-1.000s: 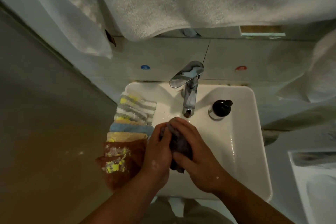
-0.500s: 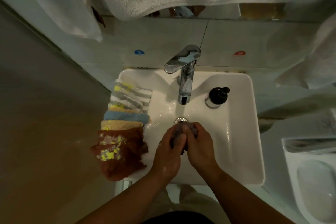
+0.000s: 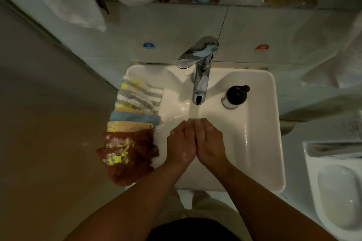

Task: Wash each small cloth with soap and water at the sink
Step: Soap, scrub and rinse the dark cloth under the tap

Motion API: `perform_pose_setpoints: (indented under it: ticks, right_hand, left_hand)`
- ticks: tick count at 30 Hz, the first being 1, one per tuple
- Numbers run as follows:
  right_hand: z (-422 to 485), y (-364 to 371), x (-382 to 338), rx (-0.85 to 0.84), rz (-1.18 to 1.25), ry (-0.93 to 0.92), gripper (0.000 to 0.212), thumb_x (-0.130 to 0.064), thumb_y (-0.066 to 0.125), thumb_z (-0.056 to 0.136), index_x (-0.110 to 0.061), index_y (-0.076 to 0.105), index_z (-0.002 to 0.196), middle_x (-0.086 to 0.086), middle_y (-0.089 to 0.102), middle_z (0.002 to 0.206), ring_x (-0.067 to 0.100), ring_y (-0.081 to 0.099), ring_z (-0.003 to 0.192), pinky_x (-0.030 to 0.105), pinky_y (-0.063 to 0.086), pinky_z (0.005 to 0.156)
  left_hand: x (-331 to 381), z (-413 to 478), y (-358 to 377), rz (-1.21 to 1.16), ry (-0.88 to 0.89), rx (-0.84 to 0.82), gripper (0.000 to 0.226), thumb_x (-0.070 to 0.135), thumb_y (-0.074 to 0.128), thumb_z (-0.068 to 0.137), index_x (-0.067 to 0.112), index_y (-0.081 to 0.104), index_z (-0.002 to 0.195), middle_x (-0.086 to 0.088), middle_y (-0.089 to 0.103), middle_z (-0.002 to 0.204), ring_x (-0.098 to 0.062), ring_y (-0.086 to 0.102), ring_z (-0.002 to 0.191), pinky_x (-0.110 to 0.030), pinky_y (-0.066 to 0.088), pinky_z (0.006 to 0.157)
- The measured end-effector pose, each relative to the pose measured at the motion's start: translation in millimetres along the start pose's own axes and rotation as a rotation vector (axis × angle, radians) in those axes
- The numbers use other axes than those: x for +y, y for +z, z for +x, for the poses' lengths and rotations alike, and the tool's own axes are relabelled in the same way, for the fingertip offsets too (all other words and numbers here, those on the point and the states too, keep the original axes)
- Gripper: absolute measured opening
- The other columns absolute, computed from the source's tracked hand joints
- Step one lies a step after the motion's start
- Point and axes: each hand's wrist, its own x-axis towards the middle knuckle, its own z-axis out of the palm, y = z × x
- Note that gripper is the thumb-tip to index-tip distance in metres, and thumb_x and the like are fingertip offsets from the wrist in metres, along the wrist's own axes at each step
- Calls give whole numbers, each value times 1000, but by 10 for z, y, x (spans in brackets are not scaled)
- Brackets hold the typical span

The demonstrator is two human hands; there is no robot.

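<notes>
Both hands, left hand (image 3: 181, 143) and right hand (image 3: 209, 141), are pressed side by side over the sink (image 3: 274, 123), backs up, with their fingertips under the water (image 3: 194, 111) running from the tap (image 3: 199, 64). I cannot tell whether they hold anything beneath. The small cloths (image 3: 135, 115) lie overlapped along the sink's left rim. A soap bottle (image 3: 235, 96) stands right of the tap.

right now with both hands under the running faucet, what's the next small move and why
Probably squeeze the left hand and right hand together under the faucet stream: the water falls onto both, and any cloth is hidden beneath them.
</notes>
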Motion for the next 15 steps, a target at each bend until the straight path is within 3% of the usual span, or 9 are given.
perform_pose_setpoints:
  ticks: [4, 7, 9, 12, 13, 15]
  right_hand:
    - [68, 50, 61, 26, -41, -14, 55, -48, 25, 104, -16, 65, 84, -7, 64, 71, 7, 63, 64, 22, 48, 65]
    - [65, 59, 23, 8, -94, 31, 57, -51, 25, 106, -21, 66, 80, -8, 65, 70, 5, 64, 64, 14, 45, 64]
    - [74, 37, 5, -27, -107, 124, 58, -56, 21, 105, -27, 64, 79, -10, 65, 71, 2, 64, 66, 13, 46, 65]
    - [13, 4, 40, -100, 50, 227, 41, -52, 34, 105, -25, 60, 121, -4, 67, 115, 7, 63, 104, 31, 53, 97]
    - [-32, -1, 49, -150, 44, 192, 41, -49, 38, 105, -26, 52, 136, -5, 60, 130, 8, 57, 118, 32, 47, 105]
    - [-113, 3, 40, -176, -39, 54, 41, -44, 38, 107, -25, 49, 141, -6, 57, 134, 4, 54, 120, 24, 43, 106]
  left_hand:
    - [6, 61, -33, 93, 34, -32, 42, 28, 37, 108, 12, 66, 82, -4, 69, 81, -21, 66, 78, -43, 54, 80]
    - [26, 71, -29, 175, -69, -92, 41, 30, 34, 110, 19, 61, 81, 1, 66, 82, -23, 68, 86, -30, 49, 73]
    - [51, 43, -30, 67, -214, -135, 36, 39, 34, 109, 28, 58, 84, 9, 63, 81, -21, 70, 89, -23, 50, 68]
    - [99, -17, -83, -387, -436, -196, 30, 40, 39, 108, 23, 63, 111, -6, 70, 106, -19, 69, 96, -34, 62, 76]
    - [77, -20, -99, -444, -435, -207, 27, 36, 40, 108, 21, 62, 113, -8, 70, 109, -21, 69, 98, -40, 62, 82]
    - [31, -19, -111, -428, -391, -197, 29, 33, 39, 108, 19, 64, 111, -9, 72, 108, -24, 70, 101, -51, 57, 93]
